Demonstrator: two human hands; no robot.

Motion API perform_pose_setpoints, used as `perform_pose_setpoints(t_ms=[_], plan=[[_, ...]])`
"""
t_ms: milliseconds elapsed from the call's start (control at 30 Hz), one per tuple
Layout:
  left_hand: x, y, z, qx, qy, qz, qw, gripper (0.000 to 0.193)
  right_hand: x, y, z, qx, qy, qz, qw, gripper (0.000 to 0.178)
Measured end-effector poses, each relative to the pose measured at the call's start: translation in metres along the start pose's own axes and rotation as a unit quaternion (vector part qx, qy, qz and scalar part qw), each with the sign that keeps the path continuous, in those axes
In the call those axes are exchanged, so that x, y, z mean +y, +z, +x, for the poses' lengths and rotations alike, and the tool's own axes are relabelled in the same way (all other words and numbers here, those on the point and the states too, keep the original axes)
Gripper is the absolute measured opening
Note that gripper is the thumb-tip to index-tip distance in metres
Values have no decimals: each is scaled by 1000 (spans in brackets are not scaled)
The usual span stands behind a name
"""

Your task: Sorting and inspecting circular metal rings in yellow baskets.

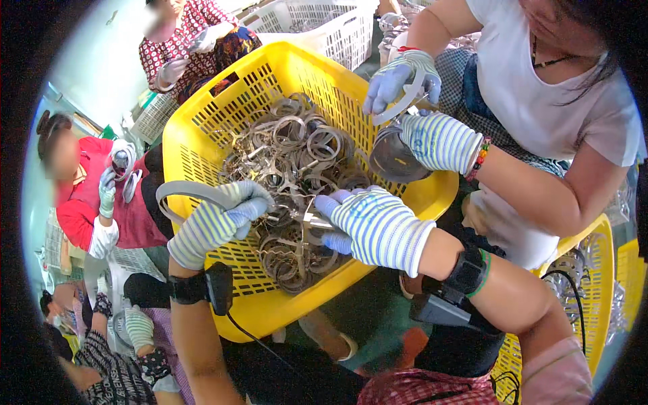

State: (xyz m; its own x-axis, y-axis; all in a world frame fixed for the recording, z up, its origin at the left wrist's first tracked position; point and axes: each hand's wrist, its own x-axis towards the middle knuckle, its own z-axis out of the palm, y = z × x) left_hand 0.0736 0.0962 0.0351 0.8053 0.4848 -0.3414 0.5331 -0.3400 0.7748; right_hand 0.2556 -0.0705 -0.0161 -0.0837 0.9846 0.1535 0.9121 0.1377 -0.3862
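Both my hands wear striped work gloves and reach over a yellow plastic basket (196, 128). Inside it lies a tangled heap of metal rings (297, 148), thin round bands with small fittings. My left hand (219, 223) is closed, and a wide grey metal ring (192, 191) runs from its grip out over the basket's left side. Fingers of my right hand (381, 223) are closed on a small shiny metal piece (314, 220) above the heap. Whether that piece belongs to a ring, I cannot tell. The two hands are a short way apart.
At the right, a co-worker's gloved hands (442, 138) hold metal rings (398, 155) over the basket's edge. More people sit along the left. A white basket (337, 34) stands behind; another yellow basket (604, 270) with rings is at the lower right. Cables hang from my wrist straps.
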Motion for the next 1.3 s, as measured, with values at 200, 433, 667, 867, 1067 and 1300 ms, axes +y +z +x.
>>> perform_pose_setpoints(t_ms=[200,433,667,867,1067,1300], plan=[[12,15,-10,111,69,14,991,17,4,7,2,17,-6,58,998,35],[28,21,-50,423,326,-150,832,31,1,-19,13,117,77,373,917,28],[0,81,-70,351,114,-386,845,58,-31,-41,-3,137,58,724,674,26],[1,108,-62,85,105,-492,860,53,-44,-40,-7,102,70,678,725,37],[10,108,-79,54,147,-624,765,38,-42,-43,-6,128,91,609,777,38],[1,109,-79,73,183,-563,802,30,-34,-35,-1,316,17,176,932,31]])
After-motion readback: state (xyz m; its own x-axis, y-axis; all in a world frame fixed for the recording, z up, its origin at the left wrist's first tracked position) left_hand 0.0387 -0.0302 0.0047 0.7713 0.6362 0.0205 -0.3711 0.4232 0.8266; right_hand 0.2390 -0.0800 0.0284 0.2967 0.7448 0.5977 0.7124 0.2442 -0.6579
